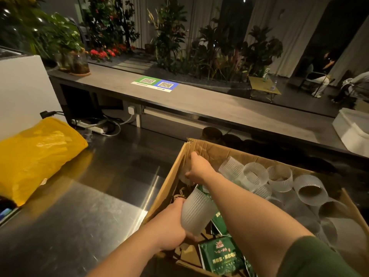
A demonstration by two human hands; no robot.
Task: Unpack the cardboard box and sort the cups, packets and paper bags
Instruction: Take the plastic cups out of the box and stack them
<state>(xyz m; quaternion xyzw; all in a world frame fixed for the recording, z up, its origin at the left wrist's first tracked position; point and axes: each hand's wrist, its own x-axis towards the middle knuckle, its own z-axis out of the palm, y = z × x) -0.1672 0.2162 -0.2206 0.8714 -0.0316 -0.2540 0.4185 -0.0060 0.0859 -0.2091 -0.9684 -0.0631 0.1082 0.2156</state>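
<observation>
**Both hands inside the open cardboard box**

Crammed along the right side with frosted ribbed cups, lying jumbled. Nearer the front, green packets, partly under the forearm and cut off by the frame's lower edge. Beside them, twine handles, mostly hidden, perhaps of paper bags.

Clasped in the left hand, with fingers curled round it: one frosted cup, over the box's left side.

Deep in the far left corner, the right hand, against a pale thing too hidden to name. Gripping or merely touching: cannot tell.

Underneath, a steel counter. Well to the left, a yellow bag.

Two bare forearms; a dark olive-green sleeve covers the right arm from the elbow up.
</observation>
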